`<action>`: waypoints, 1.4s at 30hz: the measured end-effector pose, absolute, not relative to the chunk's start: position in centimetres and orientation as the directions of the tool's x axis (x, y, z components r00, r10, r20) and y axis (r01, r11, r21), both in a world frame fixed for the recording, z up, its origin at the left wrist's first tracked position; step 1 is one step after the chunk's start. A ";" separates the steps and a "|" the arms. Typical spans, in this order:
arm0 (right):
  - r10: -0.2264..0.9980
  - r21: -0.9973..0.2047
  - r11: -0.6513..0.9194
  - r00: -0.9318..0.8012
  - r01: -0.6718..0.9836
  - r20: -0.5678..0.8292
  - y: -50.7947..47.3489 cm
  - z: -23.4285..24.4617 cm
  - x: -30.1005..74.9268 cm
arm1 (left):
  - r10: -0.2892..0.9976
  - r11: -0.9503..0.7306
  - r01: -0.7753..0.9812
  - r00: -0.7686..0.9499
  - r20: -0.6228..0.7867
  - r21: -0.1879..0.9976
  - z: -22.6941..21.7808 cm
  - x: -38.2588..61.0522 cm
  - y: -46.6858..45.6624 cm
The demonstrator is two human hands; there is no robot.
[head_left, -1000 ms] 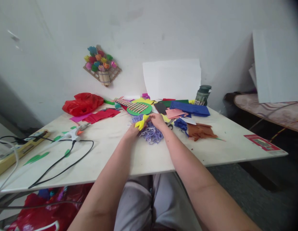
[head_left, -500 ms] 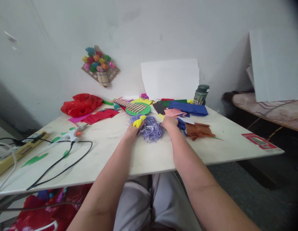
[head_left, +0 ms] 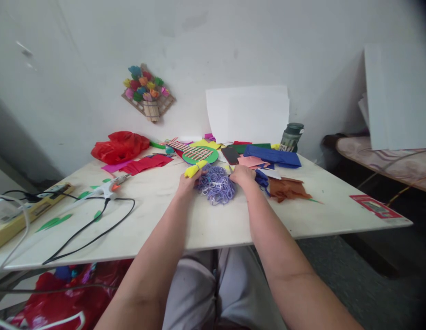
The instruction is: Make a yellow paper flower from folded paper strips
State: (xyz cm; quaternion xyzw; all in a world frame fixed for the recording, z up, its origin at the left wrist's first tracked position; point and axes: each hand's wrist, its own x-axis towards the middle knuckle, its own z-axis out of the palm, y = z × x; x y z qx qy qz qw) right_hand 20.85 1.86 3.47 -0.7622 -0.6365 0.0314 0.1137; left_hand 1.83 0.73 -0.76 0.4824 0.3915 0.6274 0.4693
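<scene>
My left hand (head_left: 190, 180) is closed around a rolled, tied piece of yellow crepe paper (head_left: 196, 169), tilted up to the right. A tangled heap of purple and white yarn (head_left: 218, 185) lies on the table between my hands. At the right edge of the heap my right hand (head_left: 242, 175) is closed, its fingers mostly hidden behind its back. A thin dark tip and a bit of yellow paper (head_left: 228, 167) show beside its fingertips; I cannot make out what it grips. Blue crumpled paper (head_left: 262, 179) lies just right of that hand.
Behind the yarn lie a green guitar-shaped craft (head_left: 207, 156), a phone (head_left: 229, 155) and blue folded paper (head_left: 273, 156). Brown paper (head_left: 288, 189) is at right, a dark jar (head_left: 291, 136) behind. A corded glue gun (head_left: 107, 189) and power strip (head_left: 35, 208) lie left.
The yellow paper in my left hand has turned and lies slightly farther left. A thin dark tip now shows at my right fingertips. The whole view has shifted a little.
</scene>
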 end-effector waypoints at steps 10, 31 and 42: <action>0.976 -0.256 -0.166 0.196 0.952 0.096 2.3 3.0 21.4 | 0.845 -0.345 -0.089 -0.462 0.268 0.934 -1.9 0.4 3.2; 0.764 -0.726 0.567 0.081 0.389 0.640 6.0 1.3 20.7 | 0.873 -0.301 -0.182 -0.448 0.194 0.936 -1.5 -0.1 2.9; 0.747 -0.680 0.631 -0.057 0.374 0.662 4.6 1.7 18.1 | 0.965 -0.096 -0.532 0.156 0.209 0.841 0.0 1.9 0.5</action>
